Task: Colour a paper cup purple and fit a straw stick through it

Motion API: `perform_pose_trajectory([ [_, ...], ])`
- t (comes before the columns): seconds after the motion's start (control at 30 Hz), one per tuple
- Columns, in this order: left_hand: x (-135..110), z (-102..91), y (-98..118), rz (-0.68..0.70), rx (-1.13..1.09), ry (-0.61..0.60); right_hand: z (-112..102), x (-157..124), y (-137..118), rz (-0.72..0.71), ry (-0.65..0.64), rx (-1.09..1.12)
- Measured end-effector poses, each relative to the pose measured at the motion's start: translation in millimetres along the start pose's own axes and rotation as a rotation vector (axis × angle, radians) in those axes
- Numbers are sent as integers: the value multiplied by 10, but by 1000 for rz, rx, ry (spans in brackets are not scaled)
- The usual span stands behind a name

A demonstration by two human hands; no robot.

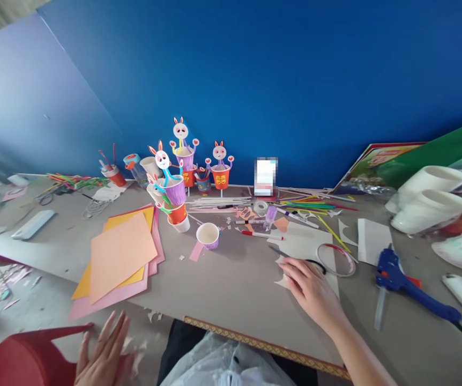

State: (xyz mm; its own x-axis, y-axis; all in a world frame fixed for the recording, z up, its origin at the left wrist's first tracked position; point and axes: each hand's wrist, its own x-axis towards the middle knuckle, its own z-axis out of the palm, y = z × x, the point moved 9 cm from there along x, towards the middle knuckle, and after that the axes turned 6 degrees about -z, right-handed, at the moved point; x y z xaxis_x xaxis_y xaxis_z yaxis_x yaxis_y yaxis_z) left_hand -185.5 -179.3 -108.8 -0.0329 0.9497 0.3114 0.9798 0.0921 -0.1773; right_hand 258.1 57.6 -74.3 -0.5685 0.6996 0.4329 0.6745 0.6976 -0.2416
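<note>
My right hand (309,289) lies palm down on the table at the edge of some white paper, fingers stretched forward. Partly under it are scissors (317,265) with a dark handle and a blade pointing left; no grip on them shows. White paper scraps (282,281) touch its fingertips. Low on the left, my left hand (104,351) hangs off the table edge beside a red chair, slightly blurred, fingers apart and nothing visible in them. A purple paper cup (207,236) stands upright in the middle. Left of it rises a cup stack topped by a rabbit figure (162,160).
Coloured paper sheets (122,254) lie at the left. To the right are a tape roll (336,260), a blue glue gun (408,287) and white cups (427,206). Pens, pipe cleaners (315,205) and more rabbit cups (220,177) line the blue wall. A red chair (25,356) stands lower left.
</note>
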Motion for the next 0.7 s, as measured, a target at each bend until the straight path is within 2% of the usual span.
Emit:
perform_pose_trajectory([
  [0.03, -80, 3, -148, -28, -9, 22, 5, 1, -1, -3, -1, 1],
  [0.07, -121, 16, -209, 7, -49, 17, 9, 1, -1, -4, -2, 1],
  [0.1, -119, 29, -235, 40, -122, -6, 12, 2, -2, -5, -3, 0],
  [0.17, 10, 16, -243, 11, -238, -44, 11, 3, -6, -4, -3, -6],
  [0.3, 544, -267, 160, 60, -375, 28, -17, -4, -27, 7, 13, -19],
  [0.37, 855, -401, 444, 128, -471, 15, -27, -12, -36, 11, 23, -21],
  [0.47, 1249, -536, 1001, 386, -512, -77, -40, -19, -30, 12, 48, -36],
  [0.53, 1428, -568, 1427, 580, -533, -184, -77, -9, -31, 5, 73, -53],
  [0.6, 1629, -593, 1811, 616, -696, -290, -155, 21, -69, -5, 93, -55],
  [0.7, 1908, -591, 2453, 522, -1175, -518, -343, 102, -285, -17, 109, -20],
])
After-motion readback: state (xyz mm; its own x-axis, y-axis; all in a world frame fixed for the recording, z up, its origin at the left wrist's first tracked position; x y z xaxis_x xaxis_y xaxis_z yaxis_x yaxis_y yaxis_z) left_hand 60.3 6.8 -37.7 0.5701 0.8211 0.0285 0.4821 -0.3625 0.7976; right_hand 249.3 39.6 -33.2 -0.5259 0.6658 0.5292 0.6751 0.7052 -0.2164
